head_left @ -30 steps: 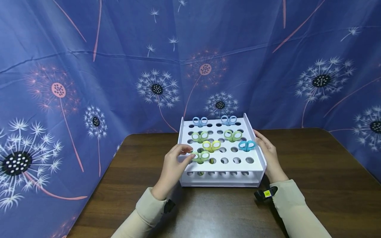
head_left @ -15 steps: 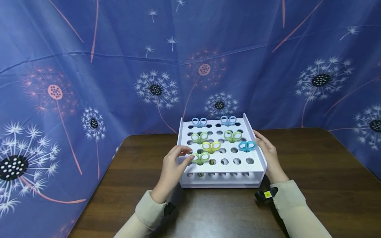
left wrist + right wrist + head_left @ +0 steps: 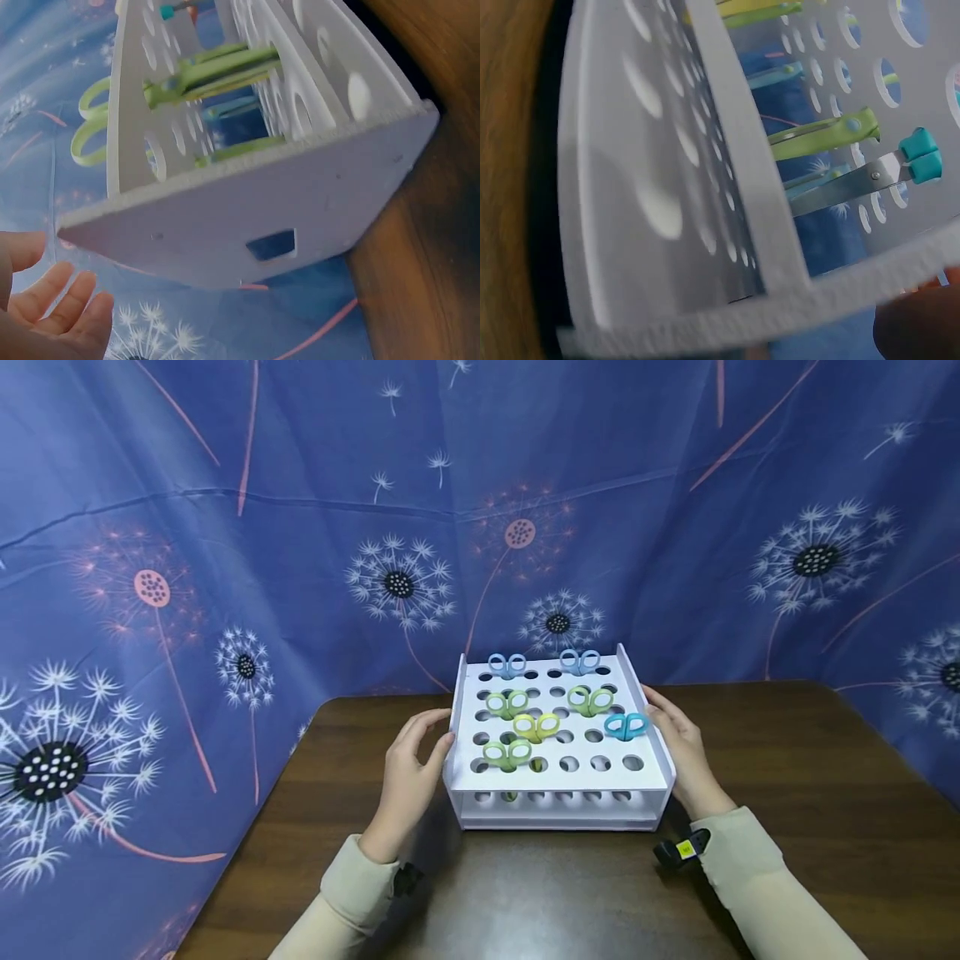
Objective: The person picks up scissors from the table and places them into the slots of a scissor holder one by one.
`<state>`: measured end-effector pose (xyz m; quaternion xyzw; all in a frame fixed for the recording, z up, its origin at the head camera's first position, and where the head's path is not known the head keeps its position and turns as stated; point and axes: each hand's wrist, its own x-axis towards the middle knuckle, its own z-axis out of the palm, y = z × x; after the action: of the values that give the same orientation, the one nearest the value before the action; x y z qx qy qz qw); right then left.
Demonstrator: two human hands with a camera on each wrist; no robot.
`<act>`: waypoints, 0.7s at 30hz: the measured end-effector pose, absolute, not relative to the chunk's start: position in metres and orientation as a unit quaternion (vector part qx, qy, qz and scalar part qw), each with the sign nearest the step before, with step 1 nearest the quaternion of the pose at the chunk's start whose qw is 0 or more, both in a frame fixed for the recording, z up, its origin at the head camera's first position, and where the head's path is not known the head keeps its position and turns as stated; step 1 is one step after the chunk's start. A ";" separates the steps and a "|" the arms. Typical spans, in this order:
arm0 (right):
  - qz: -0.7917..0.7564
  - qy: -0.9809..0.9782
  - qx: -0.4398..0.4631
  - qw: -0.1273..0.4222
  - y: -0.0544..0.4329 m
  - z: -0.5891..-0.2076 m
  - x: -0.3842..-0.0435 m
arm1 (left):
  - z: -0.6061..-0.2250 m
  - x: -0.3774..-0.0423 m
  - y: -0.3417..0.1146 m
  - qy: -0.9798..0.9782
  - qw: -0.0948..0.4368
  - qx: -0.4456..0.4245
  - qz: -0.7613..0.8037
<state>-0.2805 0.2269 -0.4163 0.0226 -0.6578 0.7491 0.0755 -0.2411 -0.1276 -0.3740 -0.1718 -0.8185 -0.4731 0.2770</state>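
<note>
A white rack [image 3: 555,781] with rows of round holes stands on the table, child-size scissors upright in it. Front left are green scissors [image 3: 507,758], with yellow scissors [image 3: 536,729] just behind. Teal scissors [image 3: 626,727] stand at the right; other green and light blue pairs fill spots further back. My left hand [image 3: 405,785] is beside the rack's left side panel [image 3: 322,202], fingers loosely bent and holding nothing; the left wrist view shows them apart from the panel. My right hand [image 3: 686,764] rests along the right side panel, fingers extended, partly hidden behind it.
The brown wooden table [image 3: 570,893] reaches out on both sides of the rack. Behind it hangs a blue cloth [image 3: 315,443] with dandelion prints. Below its top plate, the rack has a lower holed shelf [image 3: 630,187].
My left hand has left the handles of the front-left green scissors and moved left to the rack's side. Those scissors stay in their hole. The right hand stays at the right panel.
</note>
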 end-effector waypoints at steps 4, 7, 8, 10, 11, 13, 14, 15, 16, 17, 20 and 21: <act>0.732 -0.677 0.021 0.072 0.231 -0.414 -0.281 | -0.373 -0.242 -0.135 -0.830 0.267 -0.167 -0.461; 0.720 -0.691 0.013 0.067 0.233 -0.411 -0.282 | -0.374 -0.243 -0.140 -0.836 0.258 -0.160 -0.458; 0.717 -0.694 0.009 0.065 0.233 -0.410 -0.282 | -0.374 -0.245 -0.141 -0.839 0.253 -0.156 -0.457; 0.708 -0.704 0.006 0.063 0.234 -0.407 -0.282 | -0.375 -0.247 -0.144 -0.844 0.244 -0.147 -0.455; 0.704 -0.708 0.004 0.062 0.235 -0.406 -0.282 | -0.376 -0.248 -0.145 -0.847 0.238 -0.142 -0.454; 0.689 -0.722 0.002 0.061 0.237 -0.405 -0.282 | -0.378 -0.250 -0.148 -0.853 0.225 -0.132 -0.452; 0.676 -0.734 0.002 0.061 0.237 -0.404 -0.281 | -0.378 -0.250 -0.149 -0.855 0.219 -0.128 -0.452; 0.663 -0.746 0.004 0.063 0.238 -0.403 -0.281 | -0.379 -0.251 -0.150 -0.857 0.213 -0.124 -0.452; 0.651 -0.756 0.007 0.066 0.239 -0.403 -0.280 | -0.380 -0.252 -0.152 -0.860 0.209 -0.120 -0.451; 0.635 -0.769 0.011 0.071 0.240 -0.403 -0.280 | -0.381 -0.252 -0.153 -0.862 0.205 -0.116 -0.448; 0.592 -0.800 0.024 0.093 0.243 -0.402 -0.279 | -0.384 -0.256 -0.157 -0.867 0.204 -0.112 -0.441; 0.580 -0.808 0.029 0.102 0.244 -0.402 -0.278 | -0.385 -0.258 -0.159 -0.868 0.205 -0.112 -0.438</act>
<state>-0.2783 0.2440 -0.4018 0.0295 -0.8075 0.5803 0.1017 -0.2579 -0.1589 -0.3852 -0.1119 -0.8680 -0.4379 0.2055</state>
